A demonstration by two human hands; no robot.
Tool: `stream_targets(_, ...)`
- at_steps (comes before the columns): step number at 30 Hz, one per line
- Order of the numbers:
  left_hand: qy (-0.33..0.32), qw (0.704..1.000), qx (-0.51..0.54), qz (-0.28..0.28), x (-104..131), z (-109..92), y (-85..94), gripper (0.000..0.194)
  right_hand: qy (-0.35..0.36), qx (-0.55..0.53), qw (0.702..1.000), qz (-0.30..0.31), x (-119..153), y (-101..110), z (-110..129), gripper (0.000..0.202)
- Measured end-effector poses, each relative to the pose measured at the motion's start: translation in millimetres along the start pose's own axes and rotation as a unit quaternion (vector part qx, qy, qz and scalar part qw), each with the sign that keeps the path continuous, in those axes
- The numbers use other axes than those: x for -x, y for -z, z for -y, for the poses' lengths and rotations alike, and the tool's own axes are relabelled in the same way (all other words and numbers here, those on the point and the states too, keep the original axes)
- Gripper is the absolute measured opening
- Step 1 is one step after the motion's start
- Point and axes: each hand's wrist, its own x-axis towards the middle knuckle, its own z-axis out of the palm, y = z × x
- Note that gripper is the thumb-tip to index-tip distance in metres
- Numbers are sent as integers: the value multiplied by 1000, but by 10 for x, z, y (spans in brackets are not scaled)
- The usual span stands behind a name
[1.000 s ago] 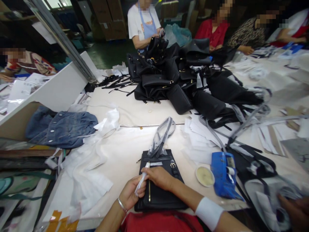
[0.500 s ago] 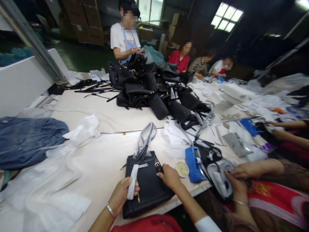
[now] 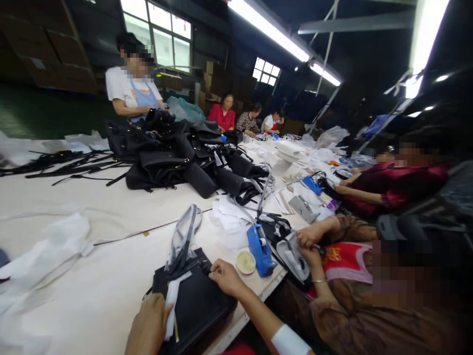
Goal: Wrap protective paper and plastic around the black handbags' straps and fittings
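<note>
A black handbag [image 3: 199, 305] lies on the pale table in front of me, its wrapped grey handles [image 3: 185, 234] stretching away from me. My left hand [image 3: 148, 323] is at the bag's left side, its fingers closed on a white paper strip [image 3: 172, 305] that lies over the bag's front. Beside the strip hangs a gold zip pull [image 3: 176, 331]. My right hand [image 3: 226, 277] pinches a small dark strap with a buckle [image 3: 204, 266] at the bag's upper right corner.
Right of the bag are a round tub [image 3: 246, 262] and a blue tape dispenser [image 3: 260, 249]. A co-worker's hands [image 3: 312, 241] handle another bag [image 3: 291, 256] close by. Black bags [image 3: 177, 158] are heaped across the table. White sheets [image 3: 48, 251] lie left.
The view has swung right and up, showing more co-workers and ceiling lights. My right hand has moved up along the strap; my left hand now rests lower, back of the hand up.
</note>
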Motion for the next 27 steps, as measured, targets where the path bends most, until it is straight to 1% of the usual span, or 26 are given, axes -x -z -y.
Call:
stream_targets(2, 6, 999, -23, -46, 23, -85, -5, 27, -1, -150, 988, 27, 24, 28, -38, 10)
stream_targets(3, 8, 997, -15, -69, 29, -170, -10, 30, 1, -198, 979, 39, 40, 54, -55, 11)
stream_targets(5, 24, 993, 61, -93, 19, -415, -43, 34, 16, -263, 963, 60, 69, 124, -88, 12)
stream_targets(6, 45, 988, 123, -86, -3, -565, -77, 35, 25, -285, 955, 72, 78, 160, -104, 12)
stream_targets(7, 75, 975, 200, -61, -34, -723, -125, 35, 36, -300, 949, 84, 84, 192, -121, 13)
stream_targets(8, 107, 953, 283, -25, -73, -882, -184, 35, 47, -309, 945, 95, 86, 217, -140, 13)
stream_targets(9, 134, 921, 366, 6, -118, -1033, -251, 37, 57, -313, 942, 104, 85, 232, -162, 13)
stream_targets(10, 147, 886, 439, 29, -165, -1172, -321, 39, 66, -315, 941, 108, 81, 239, -186, 13)
stream_targets(11, 151, 857, 492, 38, -210, -1294, -391, 40, 72, -317, 940, 106, 73, 240, -214, 13)
stream_targets(12, 153, 834, 529, 36, -252, -1396, -455, 41, 76, -320, 939, 101, 61, 239, -244, 13)
stream_targets(13, 154, 819, 551, 29, -288, -1480, -511, 41, 78, -324, 938, 98, 45, 239, -278, 14)
stream_targets(14, 159, 811, 563, 19, -318, -1544, -557, 40, 78, -327, 936, 100, 23, 246, -315, 15)
stream_targets(17, 184, 800, 571, -4, -367, -1654, -633, 41, 68, -332, 934, 110, -76, 323, -426, 22)
stream_targets(19, 188, 803, 566, -15, -377, -1693, -645, 41, 52, -343, 933, 100, -161, 413, -483, 29)
stream_targets(21, 181, 810, 557, -16, -384, -1735, -640, 40, 34, -364, 926, 92, -245, 510, -505, 35)
stream_targets(22, 176, 815, 552, -10, -391, -1759, -635, 39, 27, -377, 921, 99, -282, 552, -502, 37)
stream_targets(26, 153, 839, 522, 10, -449, -1871, -614, 35, 33, -434, 882, 180, -383, 665, -411, 41)
stream_targets(27, 148, 846, 512, 11, -467, -1896, -609, 34, 34, -445, 874, 192, -401, 681, -382, 41)
